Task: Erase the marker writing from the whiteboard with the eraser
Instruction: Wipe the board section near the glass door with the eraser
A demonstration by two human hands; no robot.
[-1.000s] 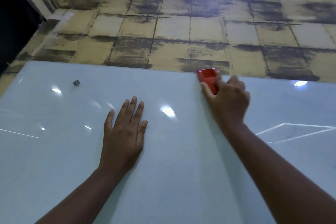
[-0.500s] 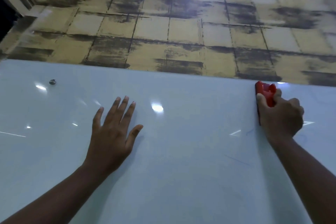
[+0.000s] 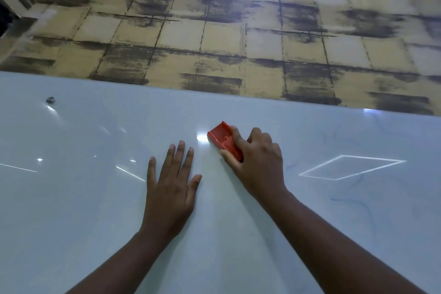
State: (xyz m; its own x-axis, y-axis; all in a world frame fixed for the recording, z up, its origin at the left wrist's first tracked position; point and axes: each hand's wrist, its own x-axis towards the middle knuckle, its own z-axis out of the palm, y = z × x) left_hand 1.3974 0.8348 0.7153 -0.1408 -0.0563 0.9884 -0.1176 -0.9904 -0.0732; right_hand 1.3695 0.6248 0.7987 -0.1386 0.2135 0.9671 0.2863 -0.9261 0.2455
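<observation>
The red plastic block eraser [image 3: 223, 143] lies flat against the glossy white whiteboard [image 3: 71, 198], a little below the board's upper edge and near the middle of its visible width. The right hand [image 3: 256, 162] clamps it, thumb along the near side and fingers curled over the far side, which looks like a grip chosen to press the pad squarely onto the surface while it is dragged sideways. Just beside it, to the left, the left hand [image 3: 170, 186] rests palm down on the board with fingers straight and slightly spread, holding nothing; it probably braces the body or steadies the panel against the rubbing.

Faint blue marker strokes [image 3: 346, 198] remain on the right part of the board, well apart from the eraser, so that area seems to be what is left to wipe. A small round metal mounting stud [image 3: 50, 100] sits near the upper left of the board, well clear of both hands. Bright ceiling-light reflections, including a diamond outline [image 3: 350, 166], lie over the marked region and make the thin strokes hard to see. Above the board is a wall covered in tan and dark grey block-pattern wallpaper [image 3: 226, 31]. Nothing stands between the eraser and the remaining marks.
</observation>
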